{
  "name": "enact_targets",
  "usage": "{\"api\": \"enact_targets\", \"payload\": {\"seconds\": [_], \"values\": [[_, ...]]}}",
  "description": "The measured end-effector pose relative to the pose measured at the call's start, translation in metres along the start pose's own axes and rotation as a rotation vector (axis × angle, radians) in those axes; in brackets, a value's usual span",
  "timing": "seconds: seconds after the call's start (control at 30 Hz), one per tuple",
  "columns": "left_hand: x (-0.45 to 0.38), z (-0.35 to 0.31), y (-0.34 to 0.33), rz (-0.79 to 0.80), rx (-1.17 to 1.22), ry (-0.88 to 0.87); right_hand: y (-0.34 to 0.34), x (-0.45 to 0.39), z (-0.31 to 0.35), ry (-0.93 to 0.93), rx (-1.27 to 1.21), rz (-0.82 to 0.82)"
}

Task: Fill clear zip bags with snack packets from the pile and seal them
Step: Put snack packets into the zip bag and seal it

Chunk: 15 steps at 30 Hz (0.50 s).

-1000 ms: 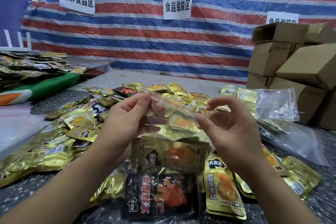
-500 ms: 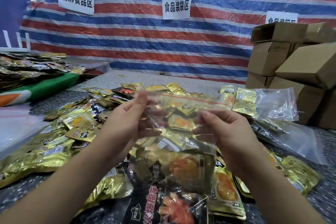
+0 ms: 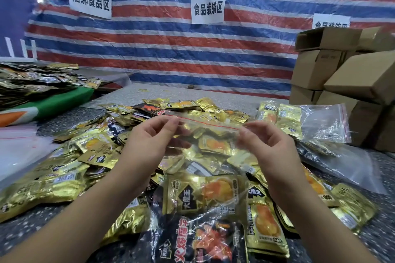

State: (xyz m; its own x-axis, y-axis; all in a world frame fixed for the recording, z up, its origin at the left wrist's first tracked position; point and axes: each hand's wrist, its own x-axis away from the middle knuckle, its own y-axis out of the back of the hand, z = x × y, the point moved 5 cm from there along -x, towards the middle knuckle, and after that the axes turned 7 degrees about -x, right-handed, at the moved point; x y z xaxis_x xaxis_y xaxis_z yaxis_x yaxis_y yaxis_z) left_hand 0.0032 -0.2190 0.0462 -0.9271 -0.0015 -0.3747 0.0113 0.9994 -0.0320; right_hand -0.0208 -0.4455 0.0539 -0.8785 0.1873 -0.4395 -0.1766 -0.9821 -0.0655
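Left hand (image 3: 149,145) pinches the left end of the zip bag (image 3: 205,168) at its red seal strip (image 3: 205,122), fingers (image 3: 171,120) curled on the edge. Likely anchoring that corner so the strip stays taut. Bag hangs between the hands over the snack pile (image 3: 89,156) on the counter (image 3: 27,232), a gold packet (image 3: 205,194) and a black packet (image 3: 198,239) settled in the bottom; weight keeps the mouth straight. Right hand (image 3: 271,147) pinches the strip's right end, fingers (image 3: 249,129) pressed together. Looks like sealing, not confirmed closed. Another partly filled bag (image 3: 320,124) lies right, by the cardboard boxes (image 3: 342,70).
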Motion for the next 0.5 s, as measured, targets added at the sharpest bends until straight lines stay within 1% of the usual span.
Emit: {"api": "enact_targets", "payload": {"seconds": [0.03, 0.1, 0.13, 0.2, 0.27, 0.33, 0.4, 0.43, 0.5], "values": [[0.000, 0.000, 0.000, -0.005, -0.026, -0.012, 0.001, 0.002, 0.006, 0.084, 0.116, -0.034], [0.002, 0.002, -0.004, 0.014, -0.083, -0.022, -0.002, 0.008, 0.023, 0.296, 0.426, -0.074], [0.003, 0.002, -0.006, 0.031, -0.106, -0.026, -0.007, 0.011, 0.032, 0.397, 0.564, -0.062], [0.005, 0.001, -0.009, 0.047, -0.132, -0.038, -0.027, 0.012, 0.045, 0.510, 0.755, 0.049], [0.005, -0.001, -0.009, 0.055, -0.138, -0.051, -0.051, 0.007, 0.051, 0.497, 0.851, 0.222], [0.004, -0.002, -0.008, 0.060, -0.121, -0.053, -0.071, -0.001, 0.048, 0.399, 0.904, 0.406], [0.004, -0.002, -0.008, 0.050, -0.117, -0.054, -0.086, -0.013, 0.041, 0.261, 0.959, 0.569], [0.005, -0.001, -0.008, 0.038, -0.139, -0.068, -0.090, -0.017, 0.037, 0.215, 0.969, 0.624], [0.005, -0.001, -0.006, -0.005, -0.220, -0.116, -0.095, -0.026, 0.034, 0.198, 0.933, 0.649]]}}
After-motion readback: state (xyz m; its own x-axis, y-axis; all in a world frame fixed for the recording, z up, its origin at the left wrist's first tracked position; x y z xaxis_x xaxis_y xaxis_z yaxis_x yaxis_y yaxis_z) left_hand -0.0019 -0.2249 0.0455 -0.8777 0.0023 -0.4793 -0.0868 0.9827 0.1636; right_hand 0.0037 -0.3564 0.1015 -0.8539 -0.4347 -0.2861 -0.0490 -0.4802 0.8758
